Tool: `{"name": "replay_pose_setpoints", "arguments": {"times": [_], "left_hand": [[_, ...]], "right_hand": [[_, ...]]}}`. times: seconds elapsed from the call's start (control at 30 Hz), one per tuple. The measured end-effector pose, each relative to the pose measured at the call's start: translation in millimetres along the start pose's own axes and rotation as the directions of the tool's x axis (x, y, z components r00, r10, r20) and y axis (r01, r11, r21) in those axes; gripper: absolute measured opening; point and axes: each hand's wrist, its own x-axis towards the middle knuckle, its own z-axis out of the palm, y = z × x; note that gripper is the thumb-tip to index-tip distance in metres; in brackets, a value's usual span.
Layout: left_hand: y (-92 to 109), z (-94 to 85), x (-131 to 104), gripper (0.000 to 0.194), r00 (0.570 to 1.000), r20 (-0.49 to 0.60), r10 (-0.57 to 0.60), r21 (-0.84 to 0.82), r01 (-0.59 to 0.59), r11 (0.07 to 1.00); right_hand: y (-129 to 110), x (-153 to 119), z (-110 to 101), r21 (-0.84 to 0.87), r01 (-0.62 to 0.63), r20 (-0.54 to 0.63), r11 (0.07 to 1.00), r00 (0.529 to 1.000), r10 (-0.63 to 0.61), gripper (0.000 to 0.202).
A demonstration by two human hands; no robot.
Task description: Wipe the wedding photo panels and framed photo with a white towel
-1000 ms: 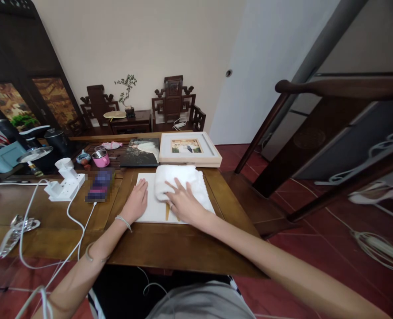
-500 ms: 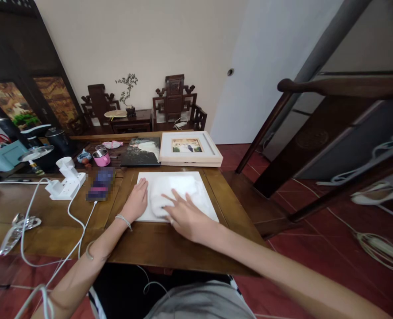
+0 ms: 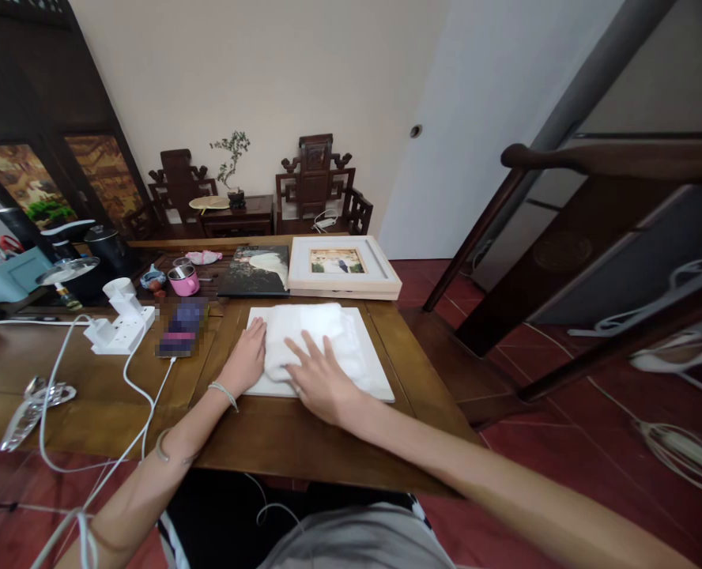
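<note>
A flat white panel lies on the wooden table, with a folded white cloth spread over much of it. My right hand rests on the cloth's near part, palm down and fingers spread. At the panel's left edge lies my left hand, its fingers stretched out flat beside the cloth and touching the panel. Neither hand is closed round anything.
Behind the panel are a pale framed picture and a dark photo board. Leftward stand a pink cup, a phone on a cable, a white power strip and a silvery hair clip. A wooden chair stands right.
My right hand has slid slightly with the white cloth, which now reaches the panel's far edge. My left hand stays at the panel's left edge. The camera view has shifted a little.
</note>
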Motion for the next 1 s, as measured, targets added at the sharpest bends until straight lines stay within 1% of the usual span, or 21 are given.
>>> {"name": "replay_pose_setpoints", "arguments": {"times": [0.07,0.13,0.2,0.27,0.37,0.5,0.57,0.63,0.7,0.77,0.83,0.9,0.93,0.97,1.0], "left_hand": [[1.1,-1.2,-0.2,0.047,1.0,0.013,-0.019,0.003,0.019,1.0],[1.9,-2.2,-0.1,0.048,0.999,0.029,-0.036,0.008,0.035,0.999],[2.1,-2.5,0.1,0.05,0.998,0.042,-0.04,0.01,0.04,0.999],[1.7,-1.9,0.3,0.049,0.998,0.041,-0.038,0.01,0.038,0.999],[0.5,0.4,0.5,0.046,1.0,0.009,-0.02,0.013,0.02,1.0],[0.3,1.8,0.9,0.045,1.0,-0.029,0.004,-0.007,-0.004,1.0],[1.1,0.0,1.7,0.045,0.999,-0.036,-0.013,-0.054,0.011,0.998],[1.6,-3.5,3.5,0.044,0.996,-0.063,-0.068,-0.139,0.059,0.989],[1.1,-7.2,6.1,0.042,0.978,-0.111,-0.179,-0.277,0.143,0.95],[-0.4,-10.0,9.4,0.041,0.937,-0.151,-0.314,-0.468,0.212,0.858],[-2.0,-11.2,12.7,0.042,0.893,-0.162,-0.419,-0.663,0.216,0.717],[-2.9,-11.4,15.3,0.045,0.862,-0.162,-0.48,-0.774,0.191,0.603],[-2.9,-11.2,16.0,0.047,0.85,-0.165,-0.5,-0.793,0.187,0.579],[-2.7,-11.0,16.2,0.049,0.844,-0.171,-0.508,-0.792,0.189,0.58],[-2.3,-10.9,16.0,0.051,0.845,-0.181,-0.503,-0.771,0.195,0.606]], "right_hand": [[-13.2,-23.3,-4.5,0.025,0.04,0.001,0.999,0.999,-0.04,0.029],[-21.8,-41.9,-9.6,0.08,0.078,0.032,0.994,0.996,-0.081,0.027],[-24.1,-53.0,-14.0,0.152,0.102,0.068,0.983,0.991,-0.113,0.028],[-20.1,-55.1,-16.3,0.204,0.103,0.062,0.974,0.991,-0.118,0.03],[-5.7,-40.4,-15.8,0.207,0.061,0.027,0.976,0.997,-0.068,0.034],[19.2,4.2,-11.3,0.123,-0.035,0.046,0.992,0.999,0.03,0.038],[28.4,28.6,-8.4,0.082,-0.087,0.054,0.993,0.995,0.083,0.04],[31.9,48.0,-5.2,0.05,-0.122,0.057,0.991,0.991,0.119,0.041],[28.8,58.5,-2.1,0.014,-0.124,0.049,0.992,0.991,0.124,0.041],[19.6,58.3,0.0,-0.012,-0.085,0.025,0.996,0.996,0.085,0.04],[6.5,47.9,0.2,-0.002,0.007,0.01,1.0,1.0,-0.007,0.038],[-7.9,29.6,-2.7,0.04,0.113,0.005,0.993,0.994,-0.114,0.036],[-14.6,18.6,-5.4,0.066,0.159,0.002,0.985,0.987,-0.159,0.034],[-20.6,7.1,-9.1,0.096,0.195,0.0,0.976,0.981,-0.195,0.033],[-25.4,-4.4,-13.6,0.132,0.218,0.002,0.967,0.976,-0.22,0.033]]}}
